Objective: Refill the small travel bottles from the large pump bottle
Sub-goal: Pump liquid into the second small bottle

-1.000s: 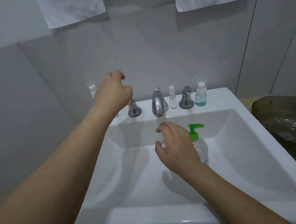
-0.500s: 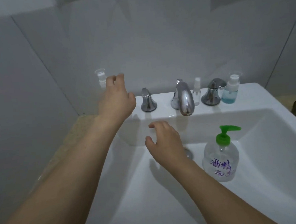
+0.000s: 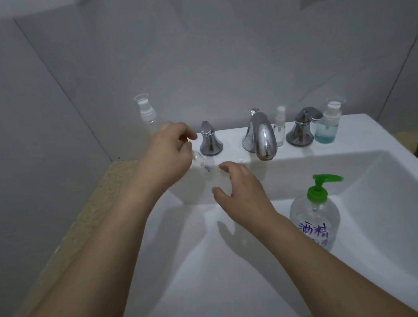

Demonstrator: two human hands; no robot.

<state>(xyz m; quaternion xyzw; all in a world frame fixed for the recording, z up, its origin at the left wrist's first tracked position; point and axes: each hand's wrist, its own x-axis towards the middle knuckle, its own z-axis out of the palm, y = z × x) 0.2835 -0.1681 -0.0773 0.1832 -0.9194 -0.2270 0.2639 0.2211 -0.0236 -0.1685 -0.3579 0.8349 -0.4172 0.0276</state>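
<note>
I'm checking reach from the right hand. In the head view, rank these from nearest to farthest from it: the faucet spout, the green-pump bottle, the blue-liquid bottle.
From the right hand:
1. Faucet spout, on the back ledge, just up and right of the fingers.
2. Green-pump bottle, standing in the basin to the hand's right; close to the spout's distance, so this order is tentative.
3. Blue-liquid bottle, far right on the ledge, clearly farthest.
</note>
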